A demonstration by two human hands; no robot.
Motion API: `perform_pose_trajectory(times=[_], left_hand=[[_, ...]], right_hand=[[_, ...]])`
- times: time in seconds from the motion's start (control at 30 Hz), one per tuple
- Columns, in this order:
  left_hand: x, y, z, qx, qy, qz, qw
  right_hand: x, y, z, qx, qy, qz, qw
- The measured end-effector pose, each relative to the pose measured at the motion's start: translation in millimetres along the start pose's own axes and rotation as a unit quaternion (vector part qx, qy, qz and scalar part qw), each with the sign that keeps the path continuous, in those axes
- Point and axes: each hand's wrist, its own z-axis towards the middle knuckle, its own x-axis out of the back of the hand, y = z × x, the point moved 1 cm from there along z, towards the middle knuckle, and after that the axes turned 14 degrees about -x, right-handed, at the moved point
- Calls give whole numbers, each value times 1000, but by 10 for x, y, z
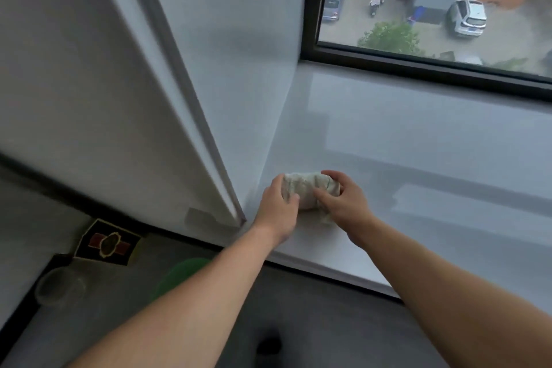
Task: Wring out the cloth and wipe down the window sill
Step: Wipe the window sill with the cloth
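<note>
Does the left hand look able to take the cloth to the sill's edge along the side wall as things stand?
Probably yes. The left hand and right hand both hold the bunched cloth over the window sill, close to the side wall, and no object lies between.

The cloth (309, 190) is pale off-white with faint grey-green mottling, bunched into a tight, creased roll. It lies crosswise, its long axis running from 9 o'clock to 3 o'clock. The left hand (277, 209) grips its 9 o'clock end and the right hand (343, 203) grips its 3 o'clock end, fingers curled over the top. A loose fold hangs out at about 5 o'clock beneath the right hand. The roll sits low over the window sill (418, 143), toward the sill's 8 o'clock corner; whether it touches cannot be told. The sill is a broad, smooth, glossy slab, white-grey, level, showing pale streaked reflections across its surface.
</note>
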Motion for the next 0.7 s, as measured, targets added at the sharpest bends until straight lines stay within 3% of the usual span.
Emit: perform_pose_trajectory(times=[0.37, 0.5, 0.57, 0.6, 0.7], left_hand=[[-281, 107, 1033, -17, 110, 24, 993], [-371, 192, 1565, -29, 116, 2, 993], [-425, 245, 1786, -32, 110, -10, 993], [-442, 268, 1885, -37, 105, -13, 994], [-398, 259, 2088, -73, 121, 80, 987]], right_hand=[[373, -565, 1104, 91, -48, -101, 990], [514, -758, 1573, 131, 1, -129, 983], [581, -852, 1741, 214, 57, -212, 952], [585, -895, 1803, 275, 67, -276, 918], [533, -958, 1974, 391, -17, -426, 816]])
